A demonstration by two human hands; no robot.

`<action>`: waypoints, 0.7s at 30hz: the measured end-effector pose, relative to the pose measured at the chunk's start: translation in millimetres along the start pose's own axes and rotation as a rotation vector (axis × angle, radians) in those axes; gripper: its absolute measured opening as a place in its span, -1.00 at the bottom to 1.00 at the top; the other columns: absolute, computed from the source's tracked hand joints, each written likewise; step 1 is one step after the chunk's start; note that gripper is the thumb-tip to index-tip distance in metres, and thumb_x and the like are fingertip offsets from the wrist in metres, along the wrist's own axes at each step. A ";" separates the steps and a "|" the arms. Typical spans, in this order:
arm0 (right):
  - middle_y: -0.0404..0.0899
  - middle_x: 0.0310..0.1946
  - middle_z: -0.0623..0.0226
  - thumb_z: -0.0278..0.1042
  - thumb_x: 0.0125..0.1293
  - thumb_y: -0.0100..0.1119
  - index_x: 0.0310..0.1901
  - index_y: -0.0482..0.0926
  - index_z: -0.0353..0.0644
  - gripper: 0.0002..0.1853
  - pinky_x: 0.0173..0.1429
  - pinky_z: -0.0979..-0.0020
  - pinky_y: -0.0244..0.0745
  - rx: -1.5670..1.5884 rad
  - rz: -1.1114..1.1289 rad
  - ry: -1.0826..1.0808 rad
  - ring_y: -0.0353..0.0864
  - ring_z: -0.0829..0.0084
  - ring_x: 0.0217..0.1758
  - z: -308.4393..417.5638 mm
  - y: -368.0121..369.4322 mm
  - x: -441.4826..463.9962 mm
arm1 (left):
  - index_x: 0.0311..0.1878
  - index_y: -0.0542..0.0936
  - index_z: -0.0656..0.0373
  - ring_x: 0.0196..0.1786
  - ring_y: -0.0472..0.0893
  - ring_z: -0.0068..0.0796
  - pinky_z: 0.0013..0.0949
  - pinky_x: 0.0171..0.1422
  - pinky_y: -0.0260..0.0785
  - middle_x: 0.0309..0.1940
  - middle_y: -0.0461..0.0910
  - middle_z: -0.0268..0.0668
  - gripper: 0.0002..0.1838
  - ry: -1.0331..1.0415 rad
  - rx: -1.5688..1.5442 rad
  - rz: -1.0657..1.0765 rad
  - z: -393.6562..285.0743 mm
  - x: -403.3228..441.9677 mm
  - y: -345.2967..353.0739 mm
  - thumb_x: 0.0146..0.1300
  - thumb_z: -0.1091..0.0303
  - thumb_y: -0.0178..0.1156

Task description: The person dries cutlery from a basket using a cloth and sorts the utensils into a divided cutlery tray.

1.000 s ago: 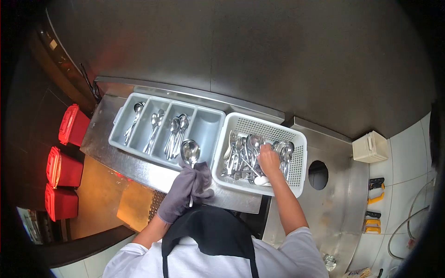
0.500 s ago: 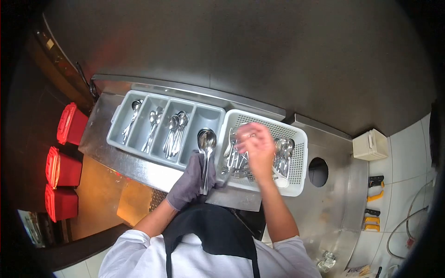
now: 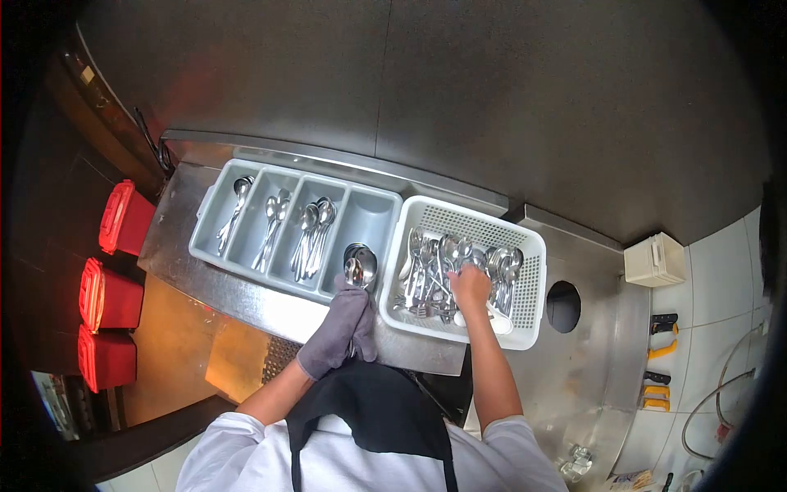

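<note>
My left hand (image 3: 336,328), in a grey glove or cloth, is closed round the handles of several large spoons (image 3: 361,266), whose bowls point up over the grey divided tray (image 3: 279,283). My right hand (image 3: 471,289) is bare and reaches down into the white perforated basket (image 3: 426,329), its fingers closed among mixed spoons and forks (image 3: 422,275). The fingertips are partly hidden, so what they hold cannot be made out. Three tray compartments hold spoons (image 3: 311,238); the rightmost one shows its bare bottom.
Red lidded bins (image 3: 111,297) stand at the left. On the right are a round hole (image 3: 563,307) in the steel counter (image 3: 586,361), a cream container (image 3: 654,260), and black and yellow handled tools (image 3: 657,391) by the tiles.
My right hand lifted out of the basket, passed near the left hand's spoons, and is down in the basket again. The spoons in my left hand now number more than one.
</note>
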State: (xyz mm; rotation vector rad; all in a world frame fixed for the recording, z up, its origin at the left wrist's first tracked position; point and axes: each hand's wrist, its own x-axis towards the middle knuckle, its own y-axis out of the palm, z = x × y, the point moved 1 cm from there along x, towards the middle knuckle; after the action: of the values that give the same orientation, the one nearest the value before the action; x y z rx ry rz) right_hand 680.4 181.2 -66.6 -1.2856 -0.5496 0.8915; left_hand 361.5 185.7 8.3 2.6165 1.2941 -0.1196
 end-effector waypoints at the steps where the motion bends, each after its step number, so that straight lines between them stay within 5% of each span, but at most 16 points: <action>1: 0.75 -0.27 0.02 -0.01 0.19 0.48 -0.24 0.72 -0.19 -0.63 -0.04 0.04 0.61 0.033 0.023 0.006 0.75 -0.03 -0.13 -2.3 2.2 2.4 | -0.52 0.30 0.15 -0.43 0.45 -0.22 -0.25 -0.27 0.29 -0.57 0.40 -0.23 -0.72 -0.048 -0.076 -0.016 -1.2 -1.2 0.2 0.36 0.42 -0.01; 7: 0.75 -0.27 -0.06 -0.03 0.11 0.50 -0.35 0.74 -0.27 -0.61 0.02 0.08 0.64 0.027 -0.006 -0.003 0.77 -0.04 -0.14 1.0 -1.7 5.1 | -0.27 0.40 0.14 -0.40 0.42 -0.58 -0.49 -0.23 0.36 -0.40 0.45 -0.36 -0.71 0.376 0.270 0.062 -24.6 -3.5 -8.8 0.61 0.25 -0.13; 14: 0.75 -0.34 -0.01 -0.13 0.09 0.37 -0.39 0.75 -0.25 -0.70 -0.08 0.04 0.64 0.005 -0.035 0.013 0.75 -0.07 -0.21 -1.6 -11.4 2.5 | -0.30 0.40 0.17 -0.40 0.41 -0.59 -0.47 -0.23 0.35 -0.47 0.43 -0.34 -0.69 -0.004 -0.206 0.065 0.5 -8.0 -12.3 0.59 0.23 -0.10; 17: 0.73 -0.40 0.00 -0.08 0.08 0.45 -0.37 0.71 -0.30 -0.63 -0.12 0.12 0.62 0.177 -0.044 0.036 0.74 0.01 -0.28 -23.4 -10.4 4.7 | -0.45 0.39 0.17 -0.65 0.42 -0.54 -0.53 -0.57 0.33 -0.57 0.38 -0.37 -0.59 -0.197 -0.436 -0.060 -35.8 -22.0 3.2 0.59 0.22 -0.09; 18: 0.73 -0.46 0.12 -0.17 0.14 0.48 -0.38 0.68 -0.31 -0.68 -0.27 0.25 0.60 0.320 -0.028 0.048 0.72 0.19 -0.42 -27.8 -13.6 3.2 | -0.52 0.38 0.17 -0.77 0.42 -0.51 -0.55 -0.73 0.32 -0.61 0.35 -0.39 -0.55 -0.218 -0.475 -0.099 -44.3 -24.8 5.1 0.58 0.22 -0.09; 21: 0.73 -0.47 0.24 -0.29 0.20 0.48 -0.30 0.68 -0.31 -0.76 -0.41 0.40 0.55 0.803 -0.003 0.080 0.68 0.45 -0.52 -47.6 -6.9 10.6 | -0.52 0.38 0.16 -0.70 0.41 -0.52 -0.53 -0.66 0.29 -0.60 0.37 -0.38 -0.56 -0.131 -0.531 -0.030 -36.4 -20.9 2.6 0.58 0.25 -0.09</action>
State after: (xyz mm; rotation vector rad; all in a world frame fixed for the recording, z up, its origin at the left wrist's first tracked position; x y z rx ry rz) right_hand 725.5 162.1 -72.0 -0.5825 -0.0933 0.9188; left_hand 350.0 176.4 47.7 2.1042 1.1325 0.0433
